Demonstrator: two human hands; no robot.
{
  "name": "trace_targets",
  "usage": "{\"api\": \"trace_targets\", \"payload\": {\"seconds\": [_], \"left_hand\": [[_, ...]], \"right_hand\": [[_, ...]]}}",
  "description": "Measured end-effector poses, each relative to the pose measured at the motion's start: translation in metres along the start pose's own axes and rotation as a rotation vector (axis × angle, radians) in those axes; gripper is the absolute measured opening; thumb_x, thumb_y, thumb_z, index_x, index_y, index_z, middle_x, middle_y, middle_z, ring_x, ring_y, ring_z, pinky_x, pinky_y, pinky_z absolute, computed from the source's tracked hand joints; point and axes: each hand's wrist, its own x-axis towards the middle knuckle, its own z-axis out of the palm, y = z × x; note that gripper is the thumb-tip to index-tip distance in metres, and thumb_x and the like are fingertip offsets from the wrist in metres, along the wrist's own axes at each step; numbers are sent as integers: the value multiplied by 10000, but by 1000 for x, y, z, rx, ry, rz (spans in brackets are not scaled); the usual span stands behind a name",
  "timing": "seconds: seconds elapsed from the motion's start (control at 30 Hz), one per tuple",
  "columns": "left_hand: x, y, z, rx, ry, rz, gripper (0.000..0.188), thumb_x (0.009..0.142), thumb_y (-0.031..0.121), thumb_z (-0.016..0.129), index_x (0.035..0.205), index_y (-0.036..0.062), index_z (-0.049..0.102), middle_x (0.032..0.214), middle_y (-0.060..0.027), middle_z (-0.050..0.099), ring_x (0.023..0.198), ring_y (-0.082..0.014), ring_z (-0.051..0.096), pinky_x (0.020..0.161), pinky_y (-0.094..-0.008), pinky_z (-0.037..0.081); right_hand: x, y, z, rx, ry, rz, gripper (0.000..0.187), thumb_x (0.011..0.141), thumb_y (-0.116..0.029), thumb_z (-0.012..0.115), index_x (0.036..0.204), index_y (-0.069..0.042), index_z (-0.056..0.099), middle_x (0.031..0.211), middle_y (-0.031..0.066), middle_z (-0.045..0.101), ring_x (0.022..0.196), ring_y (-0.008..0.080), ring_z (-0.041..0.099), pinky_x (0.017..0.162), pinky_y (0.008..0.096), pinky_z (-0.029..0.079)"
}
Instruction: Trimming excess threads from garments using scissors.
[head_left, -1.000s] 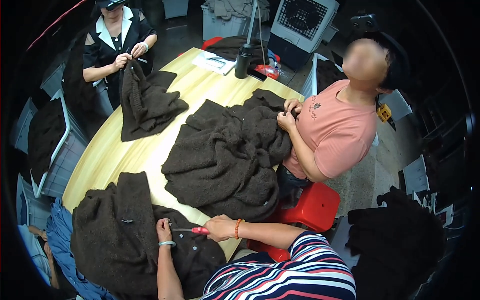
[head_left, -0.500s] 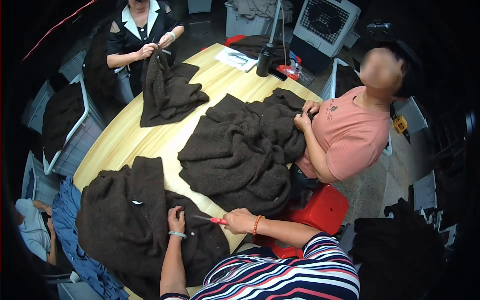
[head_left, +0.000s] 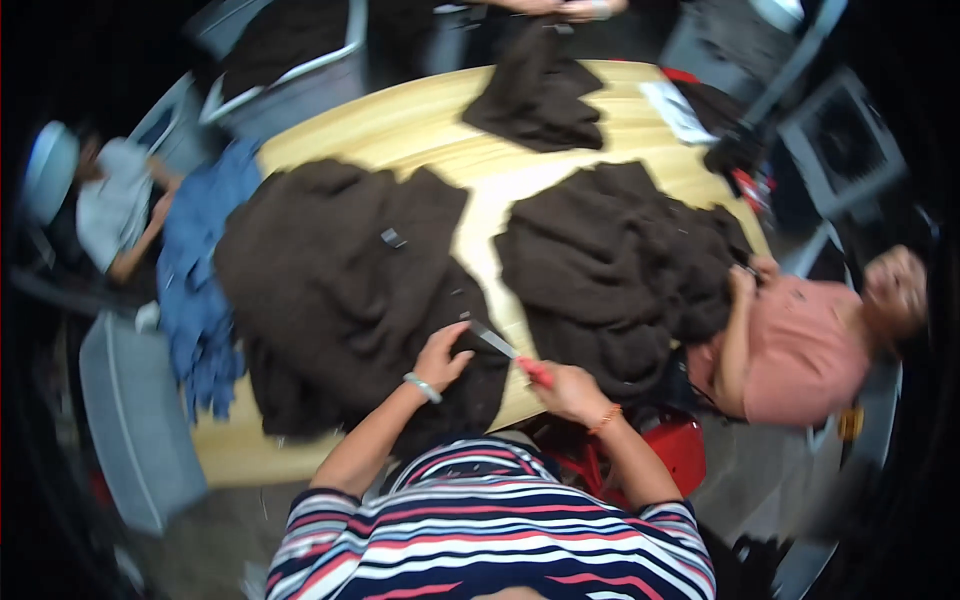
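My right hand (head_left: 572, 392) is closed round the red handle of a pair of scissors (head_left: 497, 343), whose silver blade points up and left over the brown garment. Close to the blade tip is my left hand (head_left: 442, 358), thumb apart from its stretched fingers, nothing visible in it. Beneath both lies the thick dark brown knit garment (head_left: 320, 270), spread in a heap on the table. A small white tag (head_left: 393, 238) shows on its upper part, and a tiny pale spot (head_left: 464, 316) sits by my left fingertips. Motion blurs the picture.
On the wooden table (head_left: 400, 115) lie another brown garment heap (head_left: 590, 260), handled by a person in pink (head_left: 800, 350), and a smaller brown garment (head_left: 540, 95) before another person's hands. Blue cloth (head_left: 195, 290) hangs at the left edge. A red stool (head_left: 672, 455) stands right.
The view has swung, shifting the table and people across it. My left hand's fingers have straightened, and the scissors' tip has come close to them.
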Motion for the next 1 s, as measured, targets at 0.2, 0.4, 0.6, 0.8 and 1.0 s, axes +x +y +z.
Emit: {"api": "trace_targets", "payload": {"seconds": [0.2, 0.4, 0.6, 0.8, 1.0], "left_hand": [[-72, 49, -80, 38, 470, -112, 307, 792, 31, 683, 1091, 48, 613, 985, -87, 626, 842, -192, 602, 759, -280, 477], [-103, 21, -156, 200, 984, -406, 666, 728, 160, 804, 1270, 54, 433, 1144, -103, 531, 983, -196, 518, 808, -319, 449], [-60, 40, -138, 194, 738, -56, 210, 773, 96, 707, 930, 15, 593, 817, -98, 618, 738, -260, 598, 673, -367, 480], [-36, 56, -79, 316, 386, -14, 175, 774, 131, 622, 921, 51, 570, 892, -138, 592, 883, -325, 567, 741, -430, 417], [-55, 43, -67, 309, 275, -58, 231, 791, 146, 637, 996, 60, 574, 912, -116, 567, 890, -303, 548, 768, -414, 422]], "right_hand": [[-8, -23, -4, 281, 64, 22, 192, 854, -240, 637, 945, -74, 604, 768, 157, 651, 777, 369, 642, 689, 436, 499], [11, -72, 11, 168, 45, -145, 196, 853, -239, 639, 927, -64, 590, 728, 155, 642, 756, 376, 642, 680, 444, 496], [54, -187, -23, -126, 200, -413, 342, 817, -340, 694, 990, -79, 556, 747, 188, 636, 746, 393, 634, 645, 471, 493], [121, -314, -5, -417, 342, -670, 521, 722, -399, 779, 1002, -32, 536, 844, 158, 643, 839, 321, 639, 705, 406, 512], [207, -331, 61, -520, 349, -669, 392, 765, -302, 731, 940, -7, 542, 873, 183, 655, 870, 319, 645, 737, 430, 524]]}}
